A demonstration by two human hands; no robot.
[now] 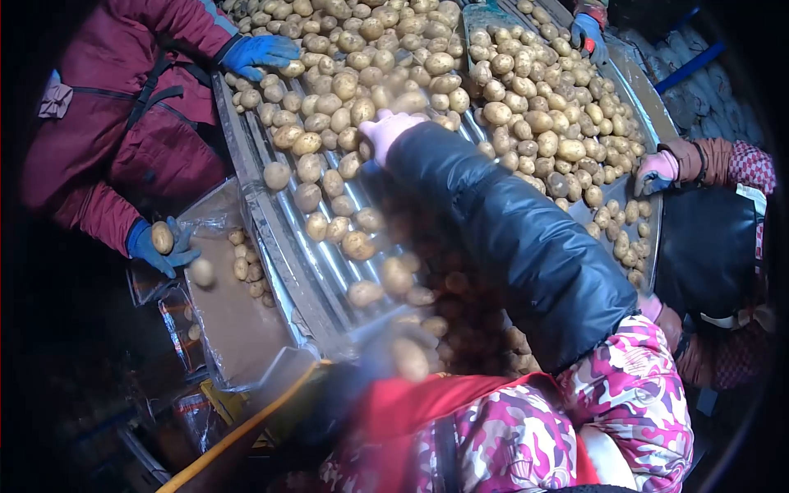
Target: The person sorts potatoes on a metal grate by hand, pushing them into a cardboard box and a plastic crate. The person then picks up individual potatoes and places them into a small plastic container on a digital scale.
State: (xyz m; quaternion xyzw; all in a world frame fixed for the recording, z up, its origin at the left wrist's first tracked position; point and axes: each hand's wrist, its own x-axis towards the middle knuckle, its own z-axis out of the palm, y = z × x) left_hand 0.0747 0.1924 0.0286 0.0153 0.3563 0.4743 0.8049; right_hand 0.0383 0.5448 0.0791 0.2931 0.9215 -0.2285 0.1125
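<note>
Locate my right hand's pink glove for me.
In the head view, your right hand's pink glove is at upper middle, at the end of the dark sleeve, close beside a blurred potato over the metal bars.

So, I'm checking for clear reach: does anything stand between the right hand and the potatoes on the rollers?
Nothing visible does. The right hand is right at the potatoes on the rollers; the nearest co-worker's hand is off to one side. Whether the right hand holds one is unclear.
</note>
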